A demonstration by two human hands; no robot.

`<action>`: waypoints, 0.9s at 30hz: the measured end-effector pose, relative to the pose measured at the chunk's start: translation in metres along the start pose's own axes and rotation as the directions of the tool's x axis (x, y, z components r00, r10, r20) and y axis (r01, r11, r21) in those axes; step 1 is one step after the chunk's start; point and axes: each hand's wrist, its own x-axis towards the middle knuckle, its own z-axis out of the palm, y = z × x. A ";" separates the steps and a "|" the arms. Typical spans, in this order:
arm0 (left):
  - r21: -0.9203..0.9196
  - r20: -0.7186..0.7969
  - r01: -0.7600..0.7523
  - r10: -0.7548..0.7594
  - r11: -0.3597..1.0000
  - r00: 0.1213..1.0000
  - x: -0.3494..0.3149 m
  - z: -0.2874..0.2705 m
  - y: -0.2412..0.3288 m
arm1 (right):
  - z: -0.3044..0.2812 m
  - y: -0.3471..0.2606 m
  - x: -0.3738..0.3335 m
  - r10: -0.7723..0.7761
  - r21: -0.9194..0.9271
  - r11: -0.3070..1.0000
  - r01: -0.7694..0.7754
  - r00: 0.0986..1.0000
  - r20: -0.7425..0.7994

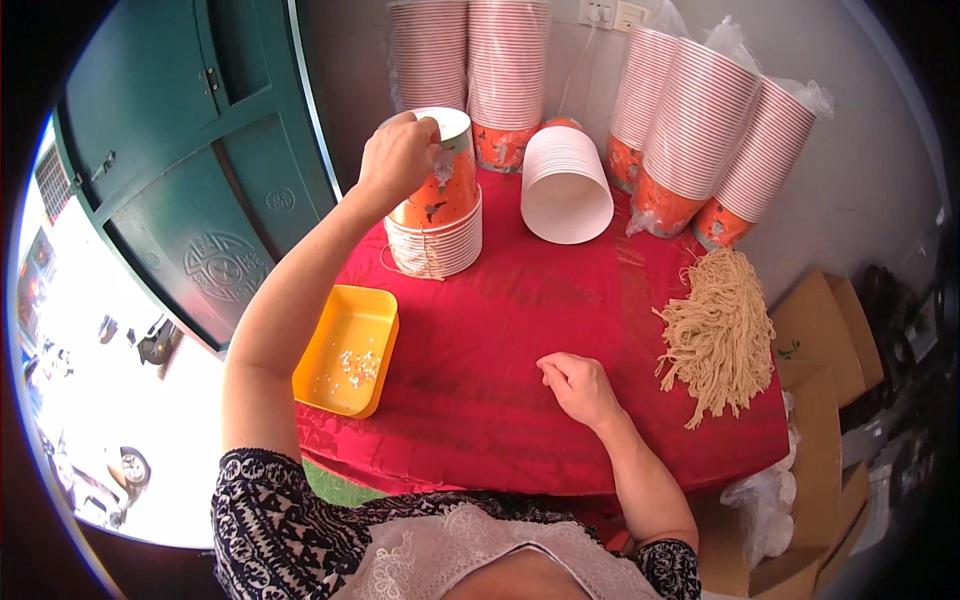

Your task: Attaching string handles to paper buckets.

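Observation:
My left hand [400,155] reaches to the back left of the table, its fingers closed over the upper end of an orange paper bucket [450,195]. This bucket stands upside down on a nested stack of white-rimmed buckets [447,250], with a thin beige string lying along their rims. Over the middle front of the table, my right hand [582,388] is closed with curled fingers. Whatever it may hold is hidden. To its right lies a heap of beige strings [722,335]. A yellow plastic tray [385,345], with small pale bits inside, sits under my left forearm.
On the red-clothed table [480,370], a shorter bucket stack [567,190] lies on its side, mouth toward me. Tall plastic-wrapped bucket stacks [508,70] and leaning ones [700,130] line the wall. Cardboard boxes [815,450] stand at right; a green door [200,180] is left.

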 end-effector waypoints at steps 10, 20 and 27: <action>-0.013 -0.113 -0.063 0.061 0.998 0.992 -0.014 0.018 -0.007 | 0.001 -0.001 0.003 -0.003 -0.019 1.000 0.003 1.000 0.004; 0.190 -0.228 -0.231 0.271 0.954 0.935 -0.029 0.015 0.053 | 0.005 0.003 -0.002 -0.030 -0.032 0.999 0.030 1.000 0.003; -0.045 -0.072 -0.420 0.416 0.906 0.906 -0.007 0.100 0.085 | 0.010 0.001 -0.004 -0.086 -0.071 0.994 0.085 0.996 -0.009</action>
